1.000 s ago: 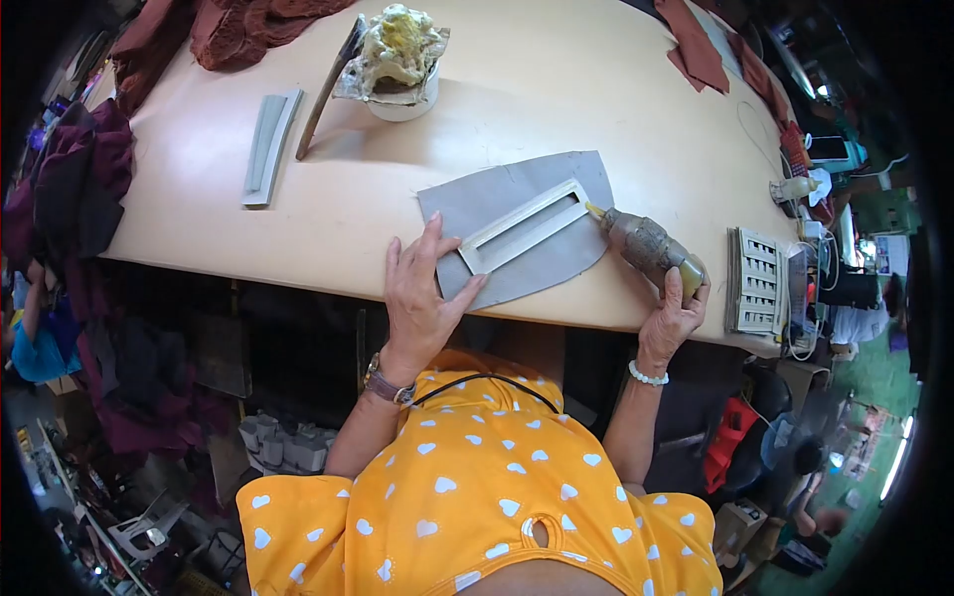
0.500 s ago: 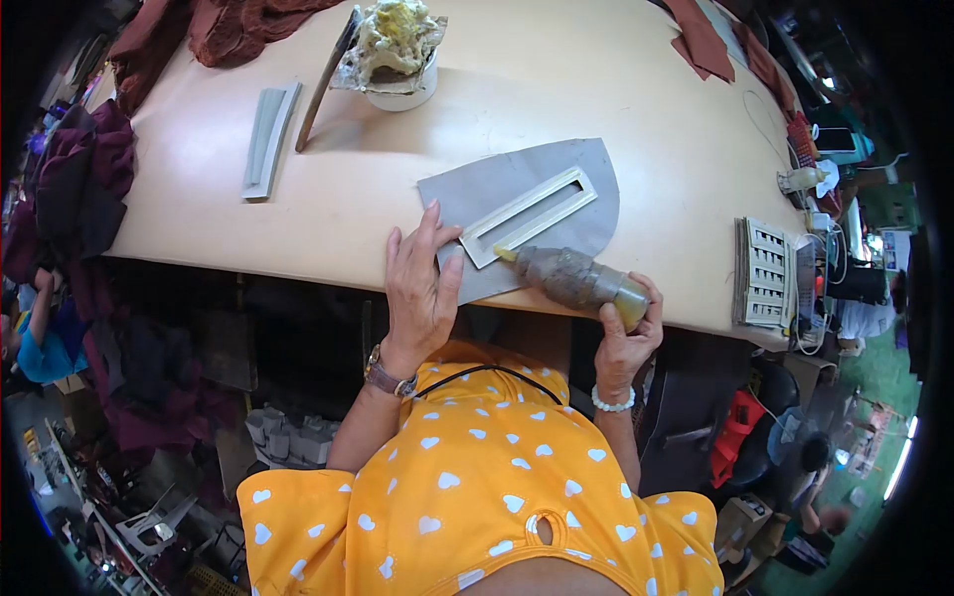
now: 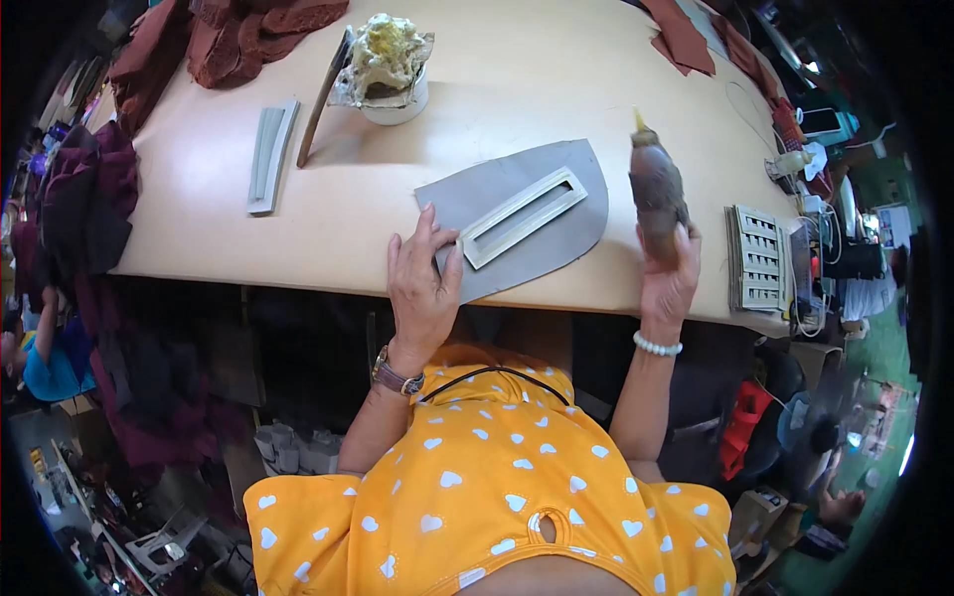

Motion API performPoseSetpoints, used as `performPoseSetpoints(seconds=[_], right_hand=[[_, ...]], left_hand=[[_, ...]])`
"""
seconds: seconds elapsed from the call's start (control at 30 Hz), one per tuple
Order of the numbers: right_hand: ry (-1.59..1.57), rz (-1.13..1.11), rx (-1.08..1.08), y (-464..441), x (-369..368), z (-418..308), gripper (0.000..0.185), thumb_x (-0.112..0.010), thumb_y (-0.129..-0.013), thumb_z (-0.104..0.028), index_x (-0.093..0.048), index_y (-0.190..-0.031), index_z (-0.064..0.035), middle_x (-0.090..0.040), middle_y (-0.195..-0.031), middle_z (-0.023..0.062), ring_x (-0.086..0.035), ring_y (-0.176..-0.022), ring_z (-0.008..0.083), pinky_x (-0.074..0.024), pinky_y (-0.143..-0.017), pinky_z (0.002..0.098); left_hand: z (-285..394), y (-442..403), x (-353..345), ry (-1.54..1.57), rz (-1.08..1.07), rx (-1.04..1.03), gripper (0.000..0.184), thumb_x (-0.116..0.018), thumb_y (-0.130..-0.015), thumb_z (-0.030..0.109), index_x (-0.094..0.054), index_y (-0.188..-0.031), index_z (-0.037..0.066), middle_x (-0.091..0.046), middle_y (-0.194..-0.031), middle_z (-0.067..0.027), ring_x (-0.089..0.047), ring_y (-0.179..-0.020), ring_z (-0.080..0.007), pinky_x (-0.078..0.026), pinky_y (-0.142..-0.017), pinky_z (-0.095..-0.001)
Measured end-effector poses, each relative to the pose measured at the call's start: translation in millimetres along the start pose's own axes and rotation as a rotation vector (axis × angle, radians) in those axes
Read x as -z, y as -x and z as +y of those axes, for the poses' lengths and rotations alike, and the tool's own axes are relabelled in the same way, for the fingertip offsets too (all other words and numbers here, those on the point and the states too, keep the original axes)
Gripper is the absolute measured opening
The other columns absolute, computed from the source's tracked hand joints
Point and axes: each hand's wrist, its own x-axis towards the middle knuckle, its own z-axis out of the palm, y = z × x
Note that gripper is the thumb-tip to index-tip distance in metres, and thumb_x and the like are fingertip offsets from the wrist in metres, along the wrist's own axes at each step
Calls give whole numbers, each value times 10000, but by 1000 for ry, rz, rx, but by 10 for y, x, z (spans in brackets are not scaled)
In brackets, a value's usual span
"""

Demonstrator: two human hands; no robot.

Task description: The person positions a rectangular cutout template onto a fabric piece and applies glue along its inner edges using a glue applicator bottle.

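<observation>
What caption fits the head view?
Left hand at a pale, rectangular slotted frame on a grey, curved sheet; right hand holding a brown squeeze bottle.

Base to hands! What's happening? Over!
Right hand holding bottle, clear of frame. Left hand open at frame's left end. Frame on grey sheet. Nothing covering slot.

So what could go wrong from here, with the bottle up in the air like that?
The uncapped-looking bottle in the right hand has its nozzle up, beside the grey piece; if tipped, it might drip on the table.

The pale frame lies on the grey piece with only the left hand at one end, so a bump could skew it.

The grey piece reaches the table's near edge and might catch on clothing.
</observation>
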Motion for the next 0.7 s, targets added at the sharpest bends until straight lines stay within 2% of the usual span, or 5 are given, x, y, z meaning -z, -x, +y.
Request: performPoseSetpoints(seconds=[0.2,0.23,0.33,0.53,0.7], right_hand=[[1109,80,319,-293,-69,118,235,-612,-812,-96,-517,-1006,-3,-586,-936,135,-557,-871,261,-433,-793,376],[1426,72,691,-208,-232,14,208,-605,-784,-72,-543,-969,2,-577,-931,161,-542,-885,318,-431,-803,406],[1387,-174,857,-64,-566,-32,204,-580,-789,-75,-549,-972,7,-570,-968,164,-538,-907,328,-444,-797,410],[1620,-290,412,-44,-815,297,267,-479,-818,-62,-553,-1050,46,-542,-1063,187,-537,-948,343,-447,-818,422],[1737,-345,323,-95,-835,286,269,-476,-807,-62,-565,-1039,40,-543,-1060,180,-535,-950,333,-456,-806,422]], left_hand=[[10,-9,-17,-57,21,-24,552,-625,-808,97,-399,-1307,28,-636,-962,-58,-559,-1022,-247,-272,-1007,-460],[18,-10,-15,-52,24,-19,555,-628,-803,97,-402,-1305,29,-636,-958,-57,-560,-1019,-245,-274,-1006,-458],[12,-12,-16,-38,8,-3,561,-634,-798,96,-402,-1304,27,-638,-961,-57,-561,-1011,-248,-270,-1009,-456],[32,-17,-7,-21,21,14,570,-639,-792,91,-407,-1310,42,-642,-954,-64,-568,-993,-246,-265,-1010,-471],[24,-19,-1,-23,6,11,566,-641,-792,96,-411,-1307,45,-645,-948,-65,-574,-987,-247,-267,-1009,-487]])
